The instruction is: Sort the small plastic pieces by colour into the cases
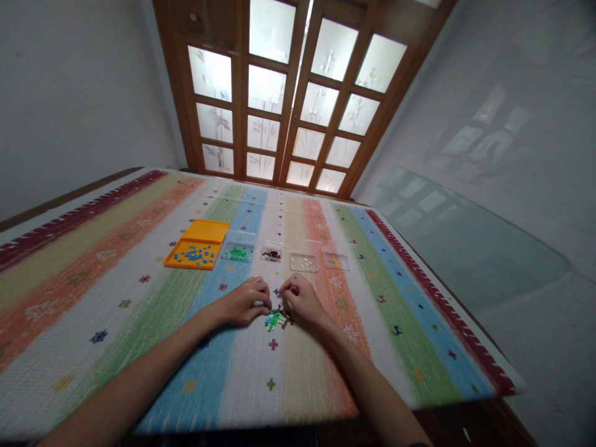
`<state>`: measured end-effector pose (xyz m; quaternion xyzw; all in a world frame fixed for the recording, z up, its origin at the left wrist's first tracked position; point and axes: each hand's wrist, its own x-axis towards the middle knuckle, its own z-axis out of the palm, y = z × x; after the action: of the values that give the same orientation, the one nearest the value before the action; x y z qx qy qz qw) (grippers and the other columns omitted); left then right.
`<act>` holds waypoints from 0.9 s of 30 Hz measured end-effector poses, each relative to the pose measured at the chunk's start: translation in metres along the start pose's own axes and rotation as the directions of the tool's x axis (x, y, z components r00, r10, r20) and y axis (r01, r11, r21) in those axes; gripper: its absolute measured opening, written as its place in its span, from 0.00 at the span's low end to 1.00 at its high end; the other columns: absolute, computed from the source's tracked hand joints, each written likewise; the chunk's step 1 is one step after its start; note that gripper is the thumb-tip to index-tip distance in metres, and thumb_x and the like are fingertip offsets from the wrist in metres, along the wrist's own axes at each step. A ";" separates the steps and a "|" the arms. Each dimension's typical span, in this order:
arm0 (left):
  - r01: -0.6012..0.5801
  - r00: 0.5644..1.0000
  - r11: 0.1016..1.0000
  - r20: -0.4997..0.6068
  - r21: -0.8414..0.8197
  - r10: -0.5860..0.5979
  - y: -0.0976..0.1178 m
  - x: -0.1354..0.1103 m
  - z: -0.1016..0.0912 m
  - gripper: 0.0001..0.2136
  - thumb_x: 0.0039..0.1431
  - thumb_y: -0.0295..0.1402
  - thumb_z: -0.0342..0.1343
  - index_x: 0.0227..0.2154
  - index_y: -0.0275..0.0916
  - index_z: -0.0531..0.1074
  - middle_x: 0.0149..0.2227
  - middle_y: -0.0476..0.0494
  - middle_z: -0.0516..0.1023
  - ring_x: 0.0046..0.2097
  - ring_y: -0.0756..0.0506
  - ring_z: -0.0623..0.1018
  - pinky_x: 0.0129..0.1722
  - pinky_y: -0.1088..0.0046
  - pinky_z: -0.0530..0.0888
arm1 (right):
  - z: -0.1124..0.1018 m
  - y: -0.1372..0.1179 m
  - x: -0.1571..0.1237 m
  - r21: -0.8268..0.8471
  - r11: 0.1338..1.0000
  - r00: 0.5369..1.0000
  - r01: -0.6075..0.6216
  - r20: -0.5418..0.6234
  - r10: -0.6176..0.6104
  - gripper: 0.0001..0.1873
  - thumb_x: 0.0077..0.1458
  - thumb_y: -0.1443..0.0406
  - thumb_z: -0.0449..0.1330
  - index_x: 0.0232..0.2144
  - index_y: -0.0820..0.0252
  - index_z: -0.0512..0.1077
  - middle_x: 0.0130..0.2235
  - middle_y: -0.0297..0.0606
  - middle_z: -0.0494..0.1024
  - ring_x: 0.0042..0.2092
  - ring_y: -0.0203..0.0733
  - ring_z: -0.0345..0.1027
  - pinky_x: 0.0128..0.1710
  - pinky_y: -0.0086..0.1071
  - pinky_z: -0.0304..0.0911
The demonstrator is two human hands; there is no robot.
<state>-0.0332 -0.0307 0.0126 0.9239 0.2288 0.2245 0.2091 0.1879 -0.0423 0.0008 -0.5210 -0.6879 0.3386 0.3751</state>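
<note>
A small mixed pile of green, blue, dark brown and pale plastic pieces point(277, 320) lies on the striped tablecloth between my hands. My left hand point(249, 301) rests at the pile's left side with its fingers curled in, the fingertips at the pieces. Just above the pile's right side, my right hand point(300, 299) has thumb and forefinger pinched together. Whatever either hand holds is too small or too hidden to name.
Beyond my hands stand an open orange case point(190, 266) with blue pieces, then clear boxes with green pieces point(238, 252), dark brown pieces point(271, 254), pale pieces point(305, 263) and yellow-orange pieces point(333, 262). The tablecloth point(162, 360) covers the table up to its near edge.
</note>
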 end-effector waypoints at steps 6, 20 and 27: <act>-0.056 0.998 0.995 -0.020 0.083 0.058 0.001 0.001 0.004 0.04 0.63 0.27 0.58 0.33 0.39 0.76 0.36 0.44 0.77 0.41 0.44 0.73 0.45 0.67 0.68 | -0.001 -0.002 0.000 -0.012 1.000 1.000 0.023 -0.012 -0.023 0.11 0.49 0.77 0.57 0.26 0.61 0.76 0.31 0.33 0.70 0.32 0.35 0.65 0.34 0.28 0.60; 0.315 0.863 0.898 -0.486 0.306 -0.137 -0.042 -0.005 -0.022 0.09 0.68 0.33 0.50 0.37 0.39 0.74 0.38 0.41 0.77 0.43 0.40 0.73 0.47 0.60 0.70 | 0.000 0.002 0.001 -0.015 0.999 0.999 0.031 -0.012 -0.031 0.11 0.48 0.77 0.57 0.26 0.61 0.77 0.31 0.33 0.71 0.32 0.34 0.65 0.34 0.28 0.60; 0.548 0.736 0.748 -0.641 0.374 -0.218 -0.074 -0.016 -0.036 0.12 0.69 0.36 0.50 0.37 0.37 0.77 0.36 0.38 0.78 0.43 0.36 0.73 0.45 0.59 0.70 | 0.001 0.001 0.000 -0.009 0.999 0.999 0.038 0.004 -0.038 0.12 0.47 0.78 0.56 0.26 0.61 0.76 0.32 0.33 0.72 0.32 0.34 0.65 0.33 0.27 0.59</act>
<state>-0.0886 0.0305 0.0005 0.7645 0.5267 0.3599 -0.0930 0.1877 -0.0425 -0.0002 -0.5088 -0.7001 0.3292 0.3776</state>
